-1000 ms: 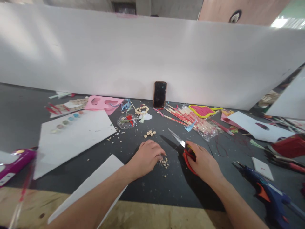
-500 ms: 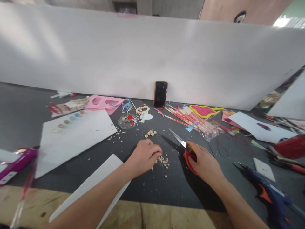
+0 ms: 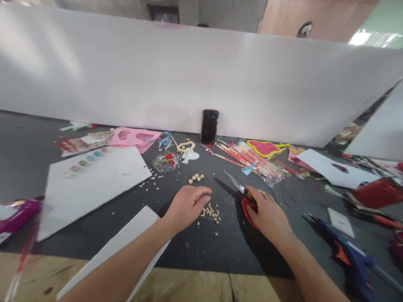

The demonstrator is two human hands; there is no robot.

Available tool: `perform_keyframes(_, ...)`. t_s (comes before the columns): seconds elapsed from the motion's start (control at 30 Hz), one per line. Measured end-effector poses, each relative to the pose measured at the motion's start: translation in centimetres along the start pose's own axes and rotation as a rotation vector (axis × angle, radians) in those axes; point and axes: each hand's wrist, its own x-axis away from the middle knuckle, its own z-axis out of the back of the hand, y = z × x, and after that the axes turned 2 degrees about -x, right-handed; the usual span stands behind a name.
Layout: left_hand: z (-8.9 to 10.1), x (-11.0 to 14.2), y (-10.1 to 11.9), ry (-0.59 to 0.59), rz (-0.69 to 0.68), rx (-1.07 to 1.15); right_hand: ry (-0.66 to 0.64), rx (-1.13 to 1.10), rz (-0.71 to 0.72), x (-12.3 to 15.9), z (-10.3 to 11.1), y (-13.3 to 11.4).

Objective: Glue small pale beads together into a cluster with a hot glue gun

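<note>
My left hand [image 3: 188,205] hovers at the left edge of a small scatter of pale wooden bits [image 3: 212,213], thumb and forefinger parted and nothing visible between them. Just beyond its fingers sits a small cluster of flower-like wooden pieces [image 3: 196,178]. My right hand [image 3: 267,212] grips red-handled scissors [image 3: 234,181] whose blades point away and to the left, above the dark table. The blades look closed together. One loose bit [image 3: 215,234] lies nearer to me than the rest.
A phone [image 3: 209,126] leans on the white partition [image 3: 176,79]. Printed sticks in plastic [image 3: 256,159] lie behind the scissors. A blue glue gun [image 3: 343,247] is at right, a purple tool [image 3: 20,214] at far left. White boards [image 3: 91,180] lie to the left.
My left hand has drawn back slightly to the left, its thumb and forefinger parting and uncovering more of the wooden bits. The right hand keeps its hold on the scissors.
</note>
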Motion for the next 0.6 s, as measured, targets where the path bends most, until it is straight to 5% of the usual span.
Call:
perform_keyframes(0.37, -0.7, 0.2, -0.7, 0.039, -0.03, -0.015, -0.103, 0.239, -0.041, 1.2, 1.1, -1.9)
perform_keyframes(0.5, -0.8, 0.1, -1.0, 0.035, 0.014, -0.084, -0.174, 0.252, -0.062, 2.7, 4.3, -0.6)
perform_keyframes(0.6, -0.9, 0.2, -1.0, 0.033, 0.01, -0.094, -0.157, 0.259, -0.157, 5.5, 7.8, 2.9)
